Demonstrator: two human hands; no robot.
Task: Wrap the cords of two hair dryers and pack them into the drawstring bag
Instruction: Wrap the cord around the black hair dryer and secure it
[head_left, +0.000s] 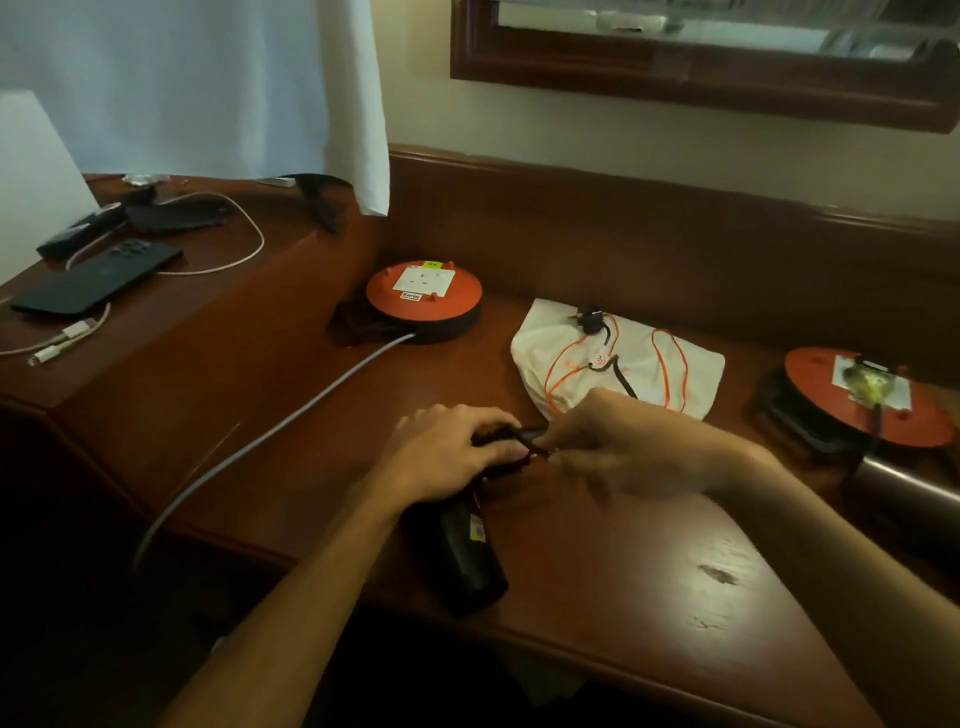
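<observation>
Both hands on black dryer (470, 551): left hand (447, 452) grip clasps coiled cord, right hand (613, 441) pinches cord end

Labels on hair dryer (470, 551) and orange reel (423, 291), print illegible

Hair dryer (472, 561): black, lying on the wooden surface (623, 561), one end toward the near edge, a small label on its side.
Cord (501, 441): black, bundled at the dryer's far end.
Drawstring bag (618, 358): white, orange strings, lying flat farther back, a small black plug (591, 318) and dark cord resting on it.
</observation>
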